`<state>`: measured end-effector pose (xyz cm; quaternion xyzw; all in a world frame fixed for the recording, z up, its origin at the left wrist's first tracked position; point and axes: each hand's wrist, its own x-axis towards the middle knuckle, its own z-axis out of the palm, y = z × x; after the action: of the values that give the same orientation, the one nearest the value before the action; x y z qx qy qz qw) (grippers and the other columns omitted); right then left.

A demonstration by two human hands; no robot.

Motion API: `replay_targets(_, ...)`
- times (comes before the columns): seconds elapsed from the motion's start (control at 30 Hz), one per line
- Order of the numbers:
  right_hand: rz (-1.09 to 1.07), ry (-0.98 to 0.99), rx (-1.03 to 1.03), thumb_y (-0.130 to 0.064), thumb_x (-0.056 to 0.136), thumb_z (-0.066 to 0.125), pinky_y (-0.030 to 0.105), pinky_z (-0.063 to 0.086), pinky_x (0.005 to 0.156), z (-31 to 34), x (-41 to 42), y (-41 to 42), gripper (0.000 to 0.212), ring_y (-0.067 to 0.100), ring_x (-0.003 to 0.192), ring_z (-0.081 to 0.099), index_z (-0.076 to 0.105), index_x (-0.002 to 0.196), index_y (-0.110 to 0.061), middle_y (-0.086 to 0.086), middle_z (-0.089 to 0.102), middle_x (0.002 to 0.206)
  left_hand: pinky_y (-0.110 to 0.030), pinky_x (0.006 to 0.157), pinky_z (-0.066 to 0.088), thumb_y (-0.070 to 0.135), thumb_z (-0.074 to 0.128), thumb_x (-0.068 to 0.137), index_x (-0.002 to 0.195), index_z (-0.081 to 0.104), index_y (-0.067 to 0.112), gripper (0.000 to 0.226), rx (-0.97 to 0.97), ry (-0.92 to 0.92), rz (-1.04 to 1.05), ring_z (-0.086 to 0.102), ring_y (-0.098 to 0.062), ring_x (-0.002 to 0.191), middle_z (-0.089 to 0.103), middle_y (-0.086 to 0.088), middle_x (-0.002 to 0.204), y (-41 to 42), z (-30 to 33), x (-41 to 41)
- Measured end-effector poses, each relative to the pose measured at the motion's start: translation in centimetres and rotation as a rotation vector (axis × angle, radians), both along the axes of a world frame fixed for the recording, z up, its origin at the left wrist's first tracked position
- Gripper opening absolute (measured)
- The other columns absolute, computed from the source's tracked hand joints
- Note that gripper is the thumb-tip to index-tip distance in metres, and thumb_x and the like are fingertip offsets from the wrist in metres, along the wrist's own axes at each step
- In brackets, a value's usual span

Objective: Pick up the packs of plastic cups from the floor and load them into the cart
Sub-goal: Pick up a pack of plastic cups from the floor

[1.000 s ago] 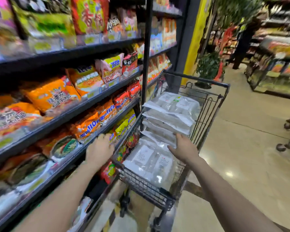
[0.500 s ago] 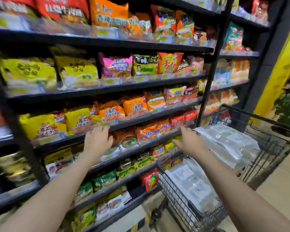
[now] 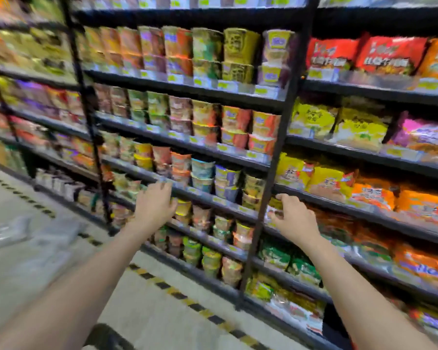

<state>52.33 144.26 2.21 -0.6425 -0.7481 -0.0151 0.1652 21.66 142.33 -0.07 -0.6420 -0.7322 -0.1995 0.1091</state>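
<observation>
While both hands, left (image 3: 155,203) and right (image 3: 295,219), reach empty with loosely curled fingers toward the shelves (image 3: 220,205), clear packs (image 3: 33,232) lie on the floor left of them.

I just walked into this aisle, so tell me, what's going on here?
A person stands facing shelves of instant noodles with both arms stretched forward. The left hand and the right hand are both empty, fingers loosely spread. Off to the left, clear packs of plastic cups lie on the floor, not yet picked up. The picture is blurred, and the cart is not in view.
</observation>
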Motion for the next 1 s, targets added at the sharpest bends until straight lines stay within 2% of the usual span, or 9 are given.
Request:
replay_targets(0.13,0.213,-0.020,0.011,-0.046,0.088,0.052,0.044,0.044,0.094,-0.2,-10.4,-0.5,0.052,0.029,0.120,0.050,0.041,0.130,-0.017,0.008,0.050,0.130,-0.039,0.078,0.046,0.033,0.046,0.092,0.127,0.041,0.014,0.040,-0.043,-0.019,0.239,0.053,-0.030,0.106,0.051,-0.011,0.122,-7.4,0.1,-9.9)
replay_targets(0.27,0.407,0.017,-0.042,-0.044,0.087,0.054,0.045,0.043,0.096,-1.6,-21.5,-2.4,0.053,0.029,0.124,0.046,0.043,0.131,-0.017,0.009,0.049,0.132,-0.042,0.090,0.042,0.031,0.047,0.091,0.128,0.043,0.013,0.042,-0.082,-0.067,0.459,0.051,-0.032,0.114,0.051,-0.010,0.127,-16.3,-1.5,-19.2)
replay_targets(0.37,0.544,0.034,-0.084,-0.044,0.090,0.050,0.045,0.044,0.095,-2.4,-30.4,-4.8,0.054,0.029,0.124,0.047,0.039,0.136,-0.017,0.009,0.048,0.133,-0.042,0.093,0.041,0.031,0.048,0.090,0.132,0.040,0.013,0.046,-0.107,-0.079,0.635,0.048,-0.032,0.118,0.049,-0.012,0.130,-23.0,-2.6,-25.9)
replay_targets(0.47,0.645,0.036,-0.141,-0.043,0.091,0.049,0.043,0.045,0.089,-3.3,-38.8,-7.5,0.048,0.028,0.121,0.048,0.041,0.131,-0.018,0.008,0.048,0.132,-0.042,0.092,0.042,0.031,0.050,0.089,0.132,0.041,0.015,0.047,-0.102,-0.104,0.757,0.049,-0.032,0.118,0.050,-0.012,0.129,-28.7,-3.1,-32.0)
replay_targets(0.57,0.716,0.043,-0.195,-0.046,0.088,0.051,0.038,0.045,0.084,-4.7,-46.2,-9.3,0.037,0.027,0.116,0.053,0.043,0.119,-0.027,0.009,0.052,0.130,-0.041,0.090,0.046,0.033,0.050,0.089,0.132,0.043,0.015,0.047,-0.115,-0.107,0.803,0.053,-0.030,0.115,0.053,-0.011,0.128,-32.3,-3.5,-37.9)
replay_targets(0.67,0.735,0.031,-0.238,-0.046,0.089,0.050,0.038,0.047,0.090,-5.2,-52.2,-10.5,0.055,0.023,0.119,0.052,0.038,0.136,-0.021,0.004,0.046,0.137,-0.041,0.091,0.048,0.031,0.053,0.088,0.133,0.043,0.014,0.049,-0.109,-0.136,0.806,0.053,-0.031,0.114,0.052,-0.012,0.130,-33.9,-4.5,-43.1)
replay_targets(0.83,0.742,-0.015,-0.236,-0.046,0.091,0.046,0.044,0.045,0.095,-7.0,-60.0,-10.3,0.051,0.023,0.120,0.049,0.039,0.135,-0.021,0.003,0.049,0.132,-0.039,0.090,0.047,0.033,0.050,0.090,0.134,0.041,0.016,0.048,-0.130,-0.132,0.779,0.052,-0.028,0.116,0.051,-0.009,0.130,-33.3,-6.3,-49.5)
replay_targets(0.9,0.733,-0.038,-0.256,-0.045,0.091,0.046,0.044,0.041,0.100,-7.7,-63.7,-9.7,0.051,0.022,0.123,0.047,0.037,0.137,-0.023,0.000,0.048,0.135,-0.039,0.088,0.047,0.033,0.048,0.091,0.133,0.041,0.016,0.046,-0.132,-0.139,0.764,0.053,-0.028,0.114,0.052,-0.010,0.128,-32.4,-7.1,-52.7)
replay_targets(1.0,0.755,-0.038,-0.298,-0.048,0.089,0.049,0.044,0.042,0.100,-9.2,-69.5,-8.2,0.056,0.021,0.126,0.046,0.036,0.138,-0.024,-0.001,0.043,0.141,-0.039,0.087,0.049,0.035,0.048,0.091,0.131,0.043,0.016,0.045,-0.141,-0.172,0.770,0.054,-0.028,0.113,0.053,-0.009,0.128,-30.8,-8.6,-57.5)
